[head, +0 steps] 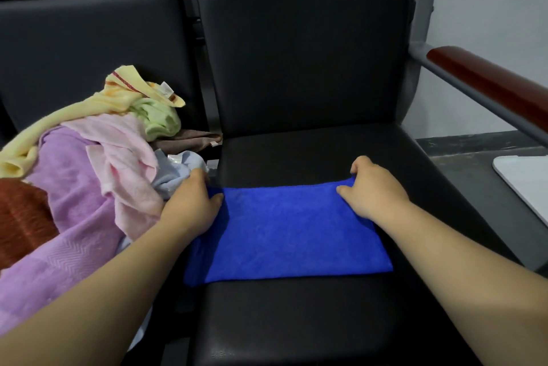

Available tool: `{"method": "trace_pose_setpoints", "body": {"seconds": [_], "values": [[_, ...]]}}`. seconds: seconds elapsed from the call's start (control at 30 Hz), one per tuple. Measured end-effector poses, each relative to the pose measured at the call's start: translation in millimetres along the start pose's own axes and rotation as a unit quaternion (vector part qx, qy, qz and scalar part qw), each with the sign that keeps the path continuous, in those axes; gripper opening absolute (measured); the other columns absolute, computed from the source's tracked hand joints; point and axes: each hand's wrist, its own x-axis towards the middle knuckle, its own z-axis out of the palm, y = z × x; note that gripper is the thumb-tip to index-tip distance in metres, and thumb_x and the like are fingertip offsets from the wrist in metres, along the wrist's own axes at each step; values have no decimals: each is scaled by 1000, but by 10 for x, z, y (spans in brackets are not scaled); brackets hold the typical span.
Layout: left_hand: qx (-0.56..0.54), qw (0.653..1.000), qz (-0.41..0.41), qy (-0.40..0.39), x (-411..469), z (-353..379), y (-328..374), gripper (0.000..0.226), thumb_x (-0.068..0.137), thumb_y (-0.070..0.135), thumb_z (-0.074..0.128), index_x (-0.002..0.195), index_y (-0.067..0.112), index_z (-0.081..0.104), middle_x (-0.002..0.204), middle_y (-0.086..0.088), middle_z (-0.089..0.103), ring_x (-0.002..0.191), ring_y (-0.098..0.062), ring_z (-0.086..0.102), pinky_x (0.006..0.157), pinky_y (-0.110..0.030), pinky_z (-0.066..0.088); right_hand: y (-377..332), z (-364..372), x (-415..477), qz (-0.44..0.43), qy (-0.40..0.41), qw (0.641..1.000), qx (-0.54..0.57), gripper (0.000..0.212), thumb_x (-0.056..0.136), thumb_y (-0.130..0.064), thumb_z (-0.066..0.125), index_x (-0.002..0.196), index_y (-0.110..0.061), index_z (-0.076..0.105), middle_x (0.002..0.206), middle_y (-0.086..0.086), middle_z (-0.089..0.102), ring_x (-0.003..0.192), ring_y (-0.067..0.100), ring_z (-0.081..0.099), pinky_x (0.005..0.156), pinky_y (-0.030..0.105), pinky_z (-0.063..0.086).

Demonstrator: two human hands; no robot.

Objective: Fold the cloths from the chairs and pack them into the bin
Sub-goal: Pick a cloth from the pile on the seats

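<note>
The chair point(311, 75) carries the work: its black seat lies under the blue cloth point(290, 229), which is spread flat as a wide rectangle near the seat's front. Left of the cloth, on the next seat, a pile point(83, 164) of loose cloths waits, its pale blue edge just beside the cloth's far left corner. Right of the cloth, well apart, a white thing point(530, 182) shows at the edge of view. It may be the bin, but I cannot tell.

The left hand point(192, 202) holds the cloth's far left corner and the right hand point(372, 190) its far right corner. On each, the fingers point(357, 168) curl over the far edge while the thumb lies on top, so both pinch the cloth. How many layers they hold cannot be seen.

This looks like one fold of the blue cloth in progress, early in the task, with the whole pile left to do. To do it well:

- Keep both corners level and the edge between them lightly taut, so no sag or crease forms in the middle.
- Move both hands together toward the cloth's near edge and lay corner on corner before letting go.
- Keep the left hand clear of the pile, or the pale blue cloth may be caught up in the fold.
- Then flatten the fold with open palms. This soft pile fabric likely springs up otherwise.
</note>
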Motion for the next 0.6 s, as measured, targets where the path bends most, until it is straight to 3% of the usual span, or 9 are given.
{"method": "trace_pose_setpoints", "body": {"seconds": [0.07, 0.13, 0.2, 0.27, 0.37, 0.47, 0.53, 0.6], "values": [[43, 998, 31, 22, -80, -7, 70, 44, 87, 38, 69, 122, 17, 50, 124, -9, 55, 111, -31, 57, 91, -46, 51, -7, -12, -60, -31, 33, 999, -21, 58, 92, -38, 75, 139, -23, 46, 131, 5, 53, 109, 21, 59, 79, 33, 54], [82, 993, 69, 47, -182, -12, 170, 42, 86, 41, 70, 117, 19, 53, 124, -9, 49, 115, -33, 51, 93, -48, 49, -21, -41, -119, -76, 53, 995, -30, 58, 90, -38, 77, 139, -26, 48, 136, 3, 50, 121, 22, 54, 92, 36, 54], [69, 990, 118, 28, -298, 1, 297, 31, 88, 41, 68, 111, 26, 54, 116, -3, 52, 109, -26, 53, 91, -44, 49, -31, -73, -165, -135, 16, 991, -19, 38, 92, -34, 74, 125, -31, 57, 126, -4, 53, 110, 14, 56, 86, 30, 52], [27, 985, 157, -59, -427, 44, 430, 19, 91, 37, 65, 104, 31, 51, 100, 6, 60, 96, -18, 59, 84, -37, 50, -22, -77, -211, -178, -53, 982, -27, 21, 94, -31, 71, 111, -34, 60, 114, -11, 53, 96, 7, 57, 79, 25, 51], [47, 969, 198, -137, -577, 154, 580, 16, 93, 39, 55, 100, 26, 49, 95, 6, 60, 94, -21, 57, 83, -36, 48, -6, -67, -269, -177, -91, 978, -56, 9, 95, -31, 65, 103, -35, 64, 109, -12, 52, 89, 8, 58, 82, 31, 56], [128, 963, 191, -140, -588, 208, 681, 42, 82, 54, 35, 106, 23, 50, 113, 0, 54, 111, -25, 50, 96, -43, 44, -35, -107, -337, -152, -86, 979, -104, 8, 94, -24, 60, 99, -29, 65, 101, -8, 57, 85, 13, 60, 78, 35, 59], [170, 959, 180, -139, -537, 236, 716, 52, 85, 55, 32, 122, 24, 50, 138, -1, 48, 133, -26, 40, 108, -50, 35, -74, -141, -407, -137, -107, 976, -135, 11, 89, -19, 58, 94, -23, 67, 94, -2, 65, 82, 19, 63, 73, 36, 59], [207, 954, 176, -129, -478, 260, 718, 54, 93, 54, 35, 143, 34, 43, 163, -2, 23, 151, -30, 17, 117, -59, 18, -116, -163, -500, -144, -145, 966, -157, 15, 86, -17, 57, 93, -17, 71, 90, 3, 71, 82, 23, 69, 73, 34, 61]]}}
